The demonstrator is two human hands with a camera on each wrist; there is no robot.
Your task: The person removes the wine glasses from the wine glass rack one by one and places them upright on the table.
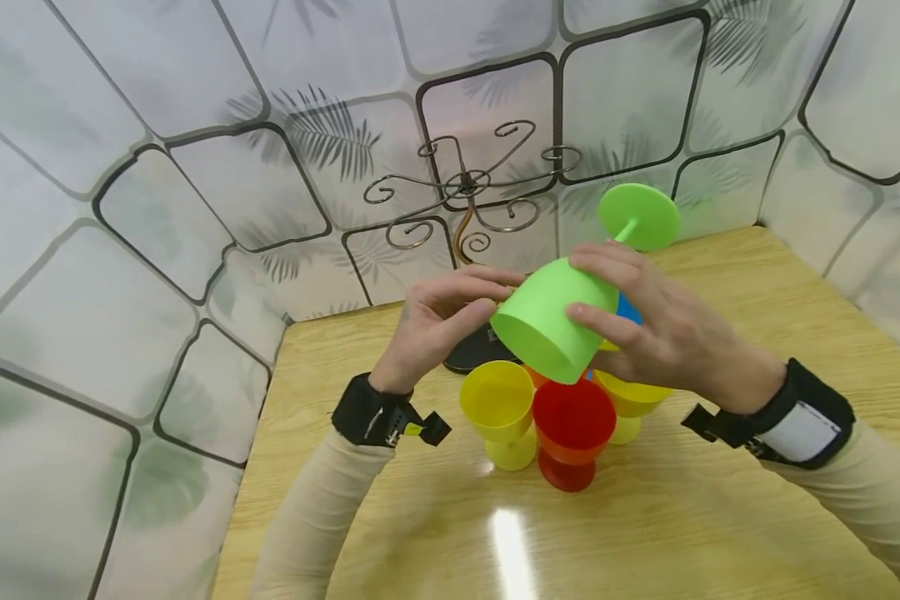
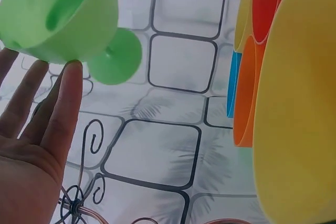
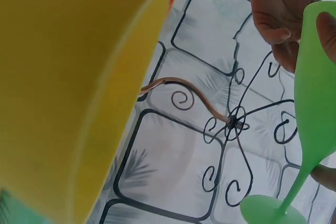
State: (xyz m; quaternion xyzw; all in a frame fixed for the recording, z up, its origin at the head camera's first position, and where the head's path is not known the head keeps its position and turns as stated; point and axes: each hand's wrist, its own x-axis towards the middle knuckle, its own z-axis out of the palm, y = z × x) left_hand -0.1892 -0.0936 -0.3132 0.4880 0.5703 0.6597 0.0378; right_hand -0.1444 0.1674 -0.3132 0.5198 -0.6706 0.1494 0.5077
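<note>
My right hand (image 1: 667,329) grips a light green plastic goblet (image 1: 543,308) by its bowl, above the table. The goblet is tipped, its mouth toward the lower left and its round foot (image 1: 640,217) up at the right. At the bowl's other side is my left hand (image 1: 435,329), its fingertips (image 2: 72,80) touching the bowl in the left wrist view with fingers fairly straight. Below stand a red goblet (image 1: 573,425), a yellow goblet (image 1: 497,404) and another yellow goblet (image 1: 632,396). Orange and blue goblets (image 2: 247,93) (image 2: 232,85) are partly hidden behind them.
A metal stand with curled arms (image 1: 467,185) rises behind the goblets, its dark base (image 1: 465,354) on the wooden table (image 1: 420,517). Patterned walls (image 1: 195,183) enclose the table at the back and sides.
</note>
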